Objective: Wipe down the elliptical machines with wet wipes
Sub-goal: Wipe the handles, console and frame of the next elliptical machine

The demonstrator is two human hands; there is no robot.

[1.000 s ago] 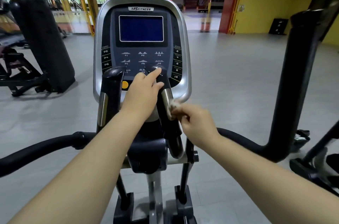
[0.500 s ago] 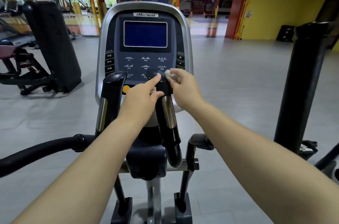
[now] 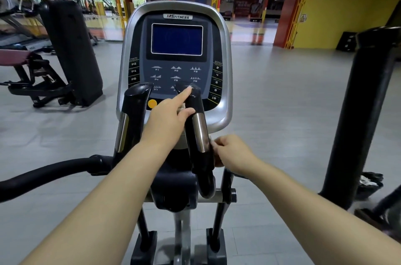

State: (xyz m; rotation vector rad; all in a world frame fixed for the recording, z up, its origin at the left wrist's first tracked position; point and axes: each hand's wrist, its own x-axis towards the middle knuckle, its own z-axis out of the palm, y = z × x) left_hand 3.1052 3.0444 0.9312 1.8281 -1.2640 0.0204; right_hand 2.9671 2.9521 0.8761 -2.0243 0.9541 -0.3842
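The right grip [image 3: 198, 134] stands close in front of the console [image 3: 176, 58], with a narrow gap to the left grip [image 3: 132, 117]. To its right there is open grey floor [image 3: 282, 102] as far as the black upright swing arm [image 3: 364, 113].

The right hand [image 3: 234, 152] is just beside the right grip's lower outer edge. Its fingers are curled and pinch a pale scrap, seemingly the wet wipe [image 3: 213, 148], against the black rubber beside the chrome sensor plate.

The left hand [image 3: 167, 121] lies between the grips, its forefinger straight on the right grip's cap and its thumb against the side.

Around them are a gym hall, a padded machine [image 3: 71, 52] to the left and a yellow wall [image 3: 347, 0] to the right.
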